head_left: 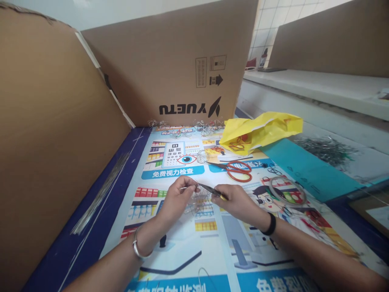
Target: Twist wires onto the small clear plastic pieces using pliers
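My left hand (178, 195) is closed in a pinch on a thin metal wire (183, 188) at the middle of the table. Wrapped round the handles of long-nose pliers (209, 189), my right hand (236, 201) points their dark jaws at the left fingertips. Whether the jaws grip the wire is too small to tell. Below both hands is a loose shape of bent wire (199, 205), partly covered by the fingers. Beyond them lie red-handled scissors (239, 171), and a small wire piece (202, 156) is near their tips.
Cardboard panels (136, 73) stand at the left and back. A yellow bag (273, 132) lies at the back right, with a wire coil (287, 200) nearer me. Straight wires (100, 194) lie on the left; a tangled wire heap (326, 150) is at the right. Wire pieces (206, 127) line the back panel.
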Tool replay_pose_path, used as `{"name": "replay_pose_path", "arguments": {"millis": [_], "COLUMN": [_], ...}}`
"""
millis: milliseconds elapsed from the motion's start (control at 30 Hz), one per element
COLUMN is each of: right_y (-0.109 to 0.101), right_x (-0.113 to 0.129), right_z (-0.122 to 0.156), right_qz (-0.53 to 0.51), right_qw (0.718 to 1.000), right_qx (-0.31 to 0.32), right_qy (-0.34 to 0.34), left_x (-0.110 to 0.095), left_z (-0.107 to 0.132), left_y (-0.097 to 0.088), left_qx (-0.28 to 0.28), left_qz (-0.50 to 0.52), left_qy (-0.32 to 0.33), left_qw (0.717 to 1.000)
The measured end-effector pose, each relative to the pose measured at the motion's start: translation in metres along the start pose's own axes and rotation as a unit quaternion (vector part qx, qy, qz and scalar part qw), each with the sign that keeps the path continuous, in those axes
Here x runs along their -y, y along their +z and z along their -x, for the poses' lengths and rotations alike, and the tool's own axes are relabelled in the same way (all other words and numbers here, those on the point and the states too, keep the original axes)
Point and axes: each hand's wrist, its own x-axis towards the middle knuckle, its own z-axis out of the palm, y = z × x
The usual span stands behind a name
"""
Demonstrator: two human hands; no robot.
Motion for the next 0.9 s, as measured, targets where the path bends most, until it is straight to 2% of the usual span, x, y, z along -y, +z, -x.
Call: {"name": "replay_pose_path", "arguments": {"millis": [167, 433, 600, 900], "right_y": [0.001, 0.002, 0.011, 0.012], "right_x": [0.000, 0.002, 0.005, 0.015], "right_z": [0.001, 0.001, 0.005, 0.009], "right_qz": [-0.112, -0.116, -0.125, -0.243], "right_qw": [0.993, 0.993, 0.992, 0.968], "right_qx": [0.025, 0.030, 0.007, 0.045], "right_qy": [-0.002, 0.011, 0.025, 0.041], "left_x": [0.002, 0.004, 0.007, -0.002], "left_z": [-0.002, -0.004, -0.005, -0.002], "left_y": [-0.001, -0.004, -0.006, -0.006], "left_qx": [0.013, 0.017, 0.000, 0.003], "left_qz": [0.013, 0.046, 0.029, 0.037], "left_qy": [0.016, -0.013, 0.000, 0.004], "left_qw": [1.000, 0.999, 1.000, 0.999]}}
